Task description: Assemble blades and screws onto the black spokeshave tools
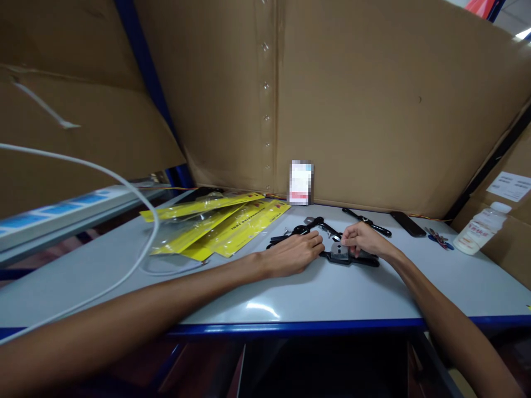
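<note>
A black spokeshave (339,260) with two side handles lies low over the table, a grey slotted blade plate (340,250) at its middle. My left hand (295,255) is closed at the spokeshave's left handle, its fingertips curled and partly hidden. Thumb and forefinger of my right hand (363,241) pinch at the upper edge of the blade plate, the other fingers curling above the right handle. Just beyond my hands are more black spokeshave parts (309,225) and small screws, partly covered by the left hand. Another black spokeshave (367,222) rests farther back.
Yellow-carded clear plastic packages (232,226) are piled at left, near a white cable (155,221) and power strip (62,213). A lit phone (301,183) leans on the cardboard wall (365,110). To the right are a dark phone (409,224), keys (438,239) and a white bottle (481,229).
</note>
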### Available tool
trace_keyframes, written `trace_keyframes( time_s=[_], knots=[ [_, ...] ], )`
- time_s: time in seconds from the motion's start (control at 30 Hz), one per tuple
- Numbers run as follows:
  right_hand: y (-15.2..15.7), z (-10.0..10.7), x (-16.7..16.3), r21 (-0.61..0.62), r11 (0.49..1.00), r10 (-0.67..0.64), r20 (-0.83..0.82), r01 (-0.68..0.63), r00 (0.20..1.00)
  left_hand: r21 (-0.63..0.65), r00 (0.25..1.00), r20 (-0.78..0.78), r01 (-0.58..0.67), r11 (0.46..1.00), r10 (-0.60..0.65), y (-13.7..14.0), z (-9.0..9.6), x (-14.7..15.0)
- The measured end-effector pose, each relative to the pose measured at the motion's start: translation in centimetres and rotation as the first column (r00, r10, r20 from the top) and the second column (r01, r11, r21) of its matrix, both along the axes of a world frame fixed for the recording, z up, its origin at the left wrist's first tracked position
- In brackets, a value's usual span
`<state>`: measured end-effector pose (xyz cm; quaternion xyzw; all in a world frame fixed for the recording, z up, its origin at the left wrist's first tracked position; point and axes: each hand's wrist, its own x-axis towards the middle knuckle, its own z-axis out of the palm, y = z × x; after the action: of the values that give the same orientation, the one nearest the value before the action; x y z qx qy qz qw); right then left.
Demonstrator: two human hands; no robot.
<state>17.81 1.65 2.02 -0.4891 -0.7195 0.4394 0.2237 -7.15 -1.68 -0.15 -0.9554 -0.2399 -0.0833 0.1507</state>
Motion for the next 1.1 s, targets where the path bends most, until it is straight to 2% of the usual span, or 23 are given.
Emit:
trace_keyframes(
  time_s=[0.1, 0.23, 0.3, 0.5, 0.73, 1.1],
  knots=[
    [0.0, -0.2, -0.2, 0.023, 1.000, -0.018, 0.029, 0.017, 0.999, -0.017, 1.000, -0.008, -0.014, 1.000, 0.014, -0.1, 0.1, 0.0],
    [0.6, -0.9, 0.3, 0.215, 0.976, -0.011, 0.208, -0.035, 0.978, -0.038, 0.999, 0.000, -0.032, 0.999, 0.032, -0.1, 0.0, 0.0],
    [0.9, -1.2, 0.6, 0.262, 0.962, 0.000, 0.265, -0.072, 0.964, -0.047, 0.999, 0.011, -0.031, 0.998, 0.032, -0.1, 0.0, 0.0],
    [0.7, -0.9, 0.7, 0.214, 0.966, 0.072, 0.308, -0.143, 0.949, -0.100, 0.998, 0.052, -0.031, 0.995, 0.036, -0.3, 0.0, -0.3],
    [-0.1, -0.2, 0.5, 0.144, 0.971, 0.150, 0.258, -0.191, 0.955, -0.147, 0.995, 0.096, -0.004, 0.989, 0.018, -1.2, 0.6, -0.6],
    [-0.7, 0.1, 0.0, 0.092, 0.972, 0.189, 0.231, -0.215, 0.954, -0.164, 0.996, 0.078, -0.032, 0.986, 0.045, -1.2, 0.6, -0.5]
  ],
)
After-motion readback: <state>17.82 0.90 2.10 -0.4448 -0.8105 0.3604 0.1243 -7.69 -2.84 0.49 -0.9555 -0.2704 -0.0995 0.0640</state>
